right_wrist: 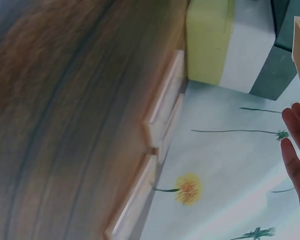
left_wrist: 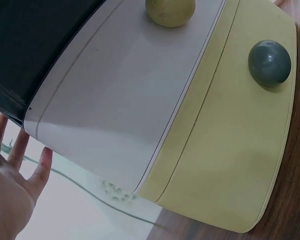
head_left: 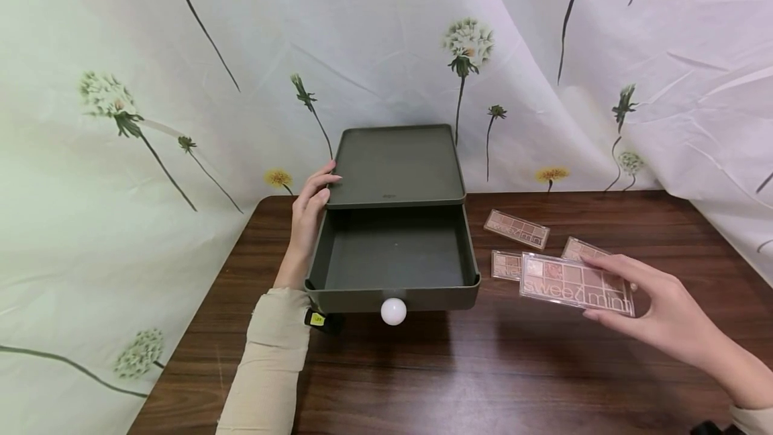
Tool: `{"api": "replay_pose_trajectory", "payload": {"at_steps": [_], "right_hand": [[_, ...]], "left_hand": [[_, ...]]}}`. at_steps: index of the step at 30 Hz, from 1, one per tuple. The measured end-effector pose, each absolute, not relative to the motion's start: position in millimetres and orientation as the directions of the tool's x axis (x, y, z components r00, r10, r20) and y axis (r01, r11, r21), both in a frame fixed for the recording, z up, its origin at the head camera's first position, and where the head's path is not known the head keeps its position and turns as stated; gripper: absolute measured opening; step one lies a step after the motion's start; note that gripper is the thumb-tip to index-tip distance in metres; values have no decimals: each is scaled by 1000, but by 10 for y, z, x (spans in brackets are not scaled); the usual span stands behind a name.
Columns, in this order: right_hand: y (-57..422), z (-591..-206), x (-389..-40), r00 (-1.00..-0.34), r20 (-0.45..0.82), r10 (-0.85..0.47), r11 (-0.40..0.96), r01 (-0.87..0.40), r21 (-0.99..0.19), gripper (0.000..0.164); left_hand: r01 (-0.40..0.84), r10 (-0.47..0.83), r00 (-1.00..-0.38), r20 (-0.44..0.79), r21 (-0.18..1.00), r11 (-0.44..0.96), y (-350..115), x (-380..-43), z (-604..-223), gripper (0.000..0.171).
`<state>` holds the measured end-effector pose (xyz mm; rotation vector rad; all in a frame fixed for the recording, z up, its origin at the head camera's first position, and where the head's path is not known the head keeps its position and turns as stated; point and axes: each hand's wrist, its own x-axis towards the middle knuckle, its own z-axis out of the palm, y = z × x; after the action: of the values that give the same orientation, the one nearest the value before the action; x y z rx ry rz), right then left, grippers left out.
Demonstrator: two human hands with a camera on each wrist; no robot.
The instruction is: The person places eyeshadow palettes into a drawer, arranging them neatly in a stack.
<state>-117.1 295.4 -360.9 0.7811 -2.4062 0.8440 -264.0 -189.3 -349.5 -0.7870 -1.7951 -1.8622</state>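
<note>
A small chest of drawers (head_left: pixel 395 166) stands on the table with its dark green top drawer (head_left: pixel 395 299) pulled out, the drawer's bare floor showing. My left hand (head_left: pixel 308 213) rests against the chest's left side, fingertips at the lid's edge; in the left wrist view its fingers (left_wrist: pixel 40 170) are spread along that side. Over the table on the right, my right hand (head_left: pixel 670 307) pinches a clear-lidded eyeshadow palette (head_left: pixel 576 285) by its right end. Beneath and behind it lie three similar palettes, one farther back (head_left: pixel 516 229), the other two partly covered by the held one.
Below the green drawer, the left wrist view shows a white drawer (left_wrist: pixel 115 95) with a yellow knob and a yellow drawer (left_wrist: pixel 225 140) with a dark green knob. A white knob (head_left: pixel 394 311) juts from the pulled-out drawer. Dandelion-printed cloth (head_left: pixel 386 39) hangs behind the wooden table (head_left: pixel 386 381).
</note>
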Motion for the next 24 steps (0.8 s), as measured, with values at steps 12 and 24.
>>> {"api": "replay_pose_trajectory", "payload": {"at_steps": [12, 24], "right_hand": [[2726, -3379, -1256, -608, 707, -361, 475, -772, -421, 67], [2459, -3297, -1413, -584, 736, -344, 396, -800, -450, 67]], "left_hand": [[657, 79, -746, 661, 750, -80, -1883, -2628, -3484, 31], [661, 69, -744, 665, 747, -68, -1892, -2651, -3501, 31]]}}
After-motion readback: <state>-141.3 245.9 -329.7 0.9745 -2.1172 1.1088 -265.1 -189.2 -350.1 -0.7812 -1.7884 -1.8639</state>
